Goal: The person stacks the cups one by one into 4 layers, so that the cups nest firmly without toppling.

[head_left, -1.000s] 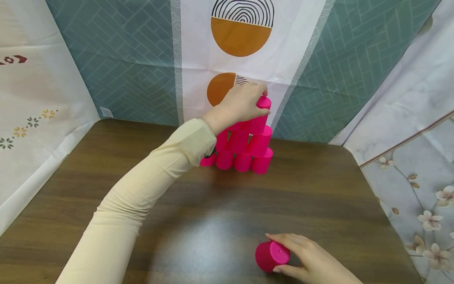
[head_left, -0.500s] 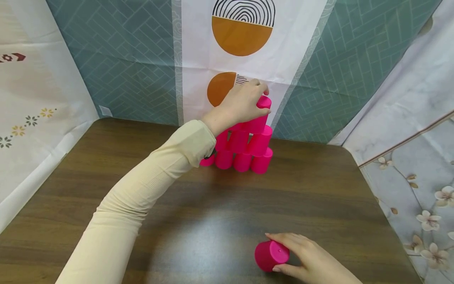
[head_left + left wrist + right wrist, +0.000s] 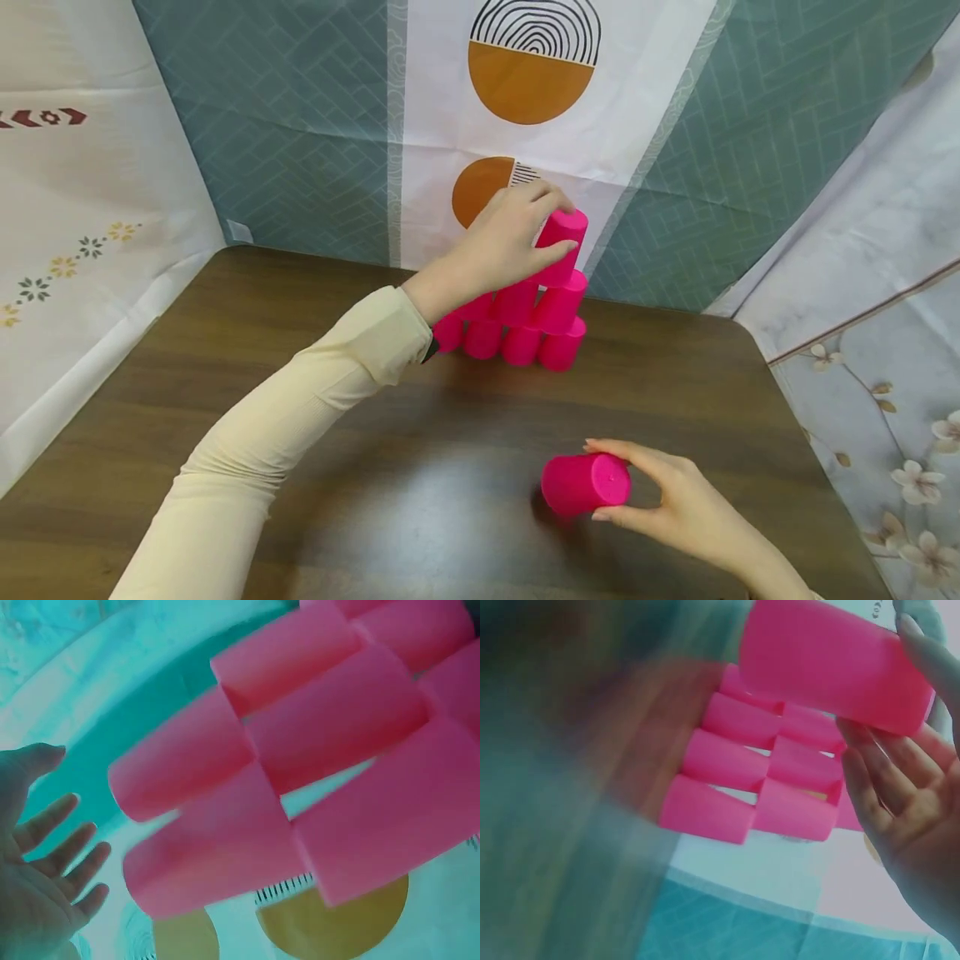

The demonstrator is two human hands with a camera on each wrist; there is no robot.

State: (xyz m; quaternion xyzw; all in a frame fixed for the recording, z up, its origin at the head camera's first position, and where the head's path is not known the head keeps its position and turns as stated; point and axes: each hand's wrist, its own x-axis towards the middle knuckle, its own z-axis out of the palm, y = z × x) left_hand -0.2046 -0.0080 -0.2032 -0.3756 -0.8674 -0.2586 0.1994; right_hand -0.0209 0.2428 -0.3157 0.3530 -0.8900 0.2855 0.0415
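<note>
Upside-down pink cups (image 3: 561, 304) stand in a tiered stack at the back of the table, with two in the top tier. My left hand (image 3: 510, 237) is beside the right top cup (image 3: 572, 229), overlapping it in the head view. In the left wrist view, the left hand (image 3: 45, 862) has spread, relaxed fingers and a gap to the top cups (image 3: 210, 847). Nearer the front, my right hand (image 3: 678, 504) grips a single pink cup (image 3: 576, 485) between thumb and fingers. That cup is tilted, its base facing right, and hangs over its shadow.
The brown wooden table (image 3: 375, 467) carries the stack near its back edge. Behind it hangs a patterned cloth (image 3: 652, 50); a white floral cloth (image 3: 885, 400) borders the right side. My left forearm, in a cream sleeve (image 3: 300, 408), crosses the table and hides the stack's left part.
The right hand has lifted its cup off the table and moved it forward. The left hand has drawn slightly left from the top cup. The head view has shifted a little.
</note>
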